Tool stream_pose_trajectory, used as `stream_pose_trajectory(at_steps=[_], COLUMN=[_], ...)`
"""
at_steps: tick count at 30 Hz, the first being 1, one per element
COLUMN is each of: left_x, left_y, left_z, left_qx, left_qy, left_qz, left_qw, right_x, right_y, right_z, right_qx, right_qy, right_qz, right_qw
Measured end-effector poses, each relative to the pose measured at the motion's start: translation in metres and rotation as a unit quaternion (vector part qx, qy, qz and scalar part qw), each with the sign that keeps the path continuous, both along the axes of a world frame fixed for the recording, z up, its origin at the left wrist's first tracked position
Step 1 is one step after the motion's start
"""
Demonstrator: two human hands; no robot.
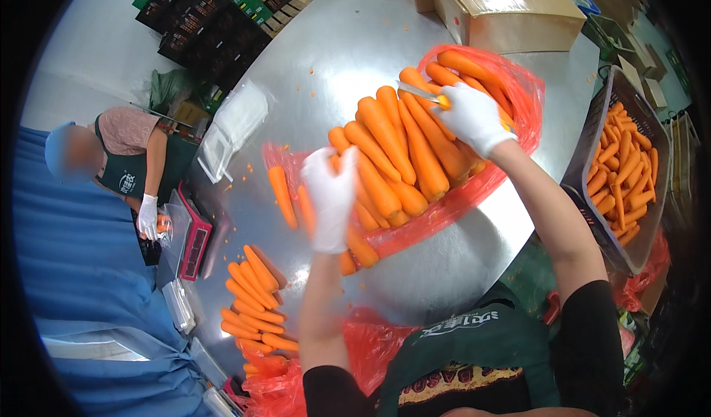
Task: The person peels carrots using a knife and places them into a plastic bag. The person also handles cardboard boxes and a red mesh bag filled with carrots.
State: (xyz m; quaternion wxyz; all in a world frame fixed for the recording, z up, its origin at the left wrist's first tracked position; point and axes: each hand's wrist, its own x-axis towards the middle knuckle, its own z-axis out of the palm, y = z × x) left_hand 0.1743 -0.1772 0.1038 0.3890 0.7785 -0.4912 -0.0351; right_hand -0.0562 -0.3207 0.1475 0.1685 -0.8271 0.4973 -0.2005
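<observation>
A large pile of carrots lies on an opened red plastic bag on the metal table. My right hand, in a white glove, is closed around the yellow handle of a knife, its blade pointing left over the upper carrots. My left hand, gloved too and blurred, is over carrots at the pile's left end; whether it grips one I cannot tell. Beside it, to the left, lies a single carrot. Lower left, a smaller group of carrots rests on the table.
A co-worker stands at left by a pink scale, handling bagged carrots. Clear plastic bags lie on the table. A cardboard box stands at the back, a crate of carrots at right, stacked black crates upper left.
</observation>
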Motion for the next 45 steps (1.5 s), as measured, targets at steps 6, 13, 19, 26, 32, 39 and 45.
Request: stream_pose_trajectory(at_steps=[6, 13, 19, 26, 32, 39, 45], left_x=[-0.055, -0.042, -0.057, -0.051, -0.088, -0.130, -0.137], left_y=[-0.080, -0.033, 0.023, 0.064, 0.082, 0.097, 0.116], left_z=[-0.020, -0.005, 0.028, 0.002, 0.020, 0.031, 0.019], left_qx=[0.208, -0.160, -0.239, -0.263, -0.207, -0.183, -0.185], left_qy=[0.013, 0.658, 0.798, 0.813, 0.832, 0.807, 0.795], left_qz=[0.101, -0.174, -0.267, -0.376, -0.272, -0.289, -0.292], left_qw=[0.973, 0.715, 0.484, 0.358, 0.438, 0.481, 0.498], right_x=[0.031, 0.040, 0.043, 0.016, -0.029, -0.051, -0.060], right_y=[-0.044, -0.052, -0.051, -0.073, 0.038, 0.154, 0.189], right_z=[-0.010, -0.011, -0.032, -0.009, 0.019, -0.019, -0.022], right_qx=[0.105, 0.065, 0.056, 0.180, 0.497, 0.643, 0.592], right_qy=[0.091, 0.171, 0.164, -0.019, -0.279, -0.468, -0.461], right_qz=[0.049, 0.044, 0.051, 0.062, 0.169, 0.147, 0.118], right_qw=[0.989, 0.982, 0.984, 0.981, 0.804, 0.588, 0.650])
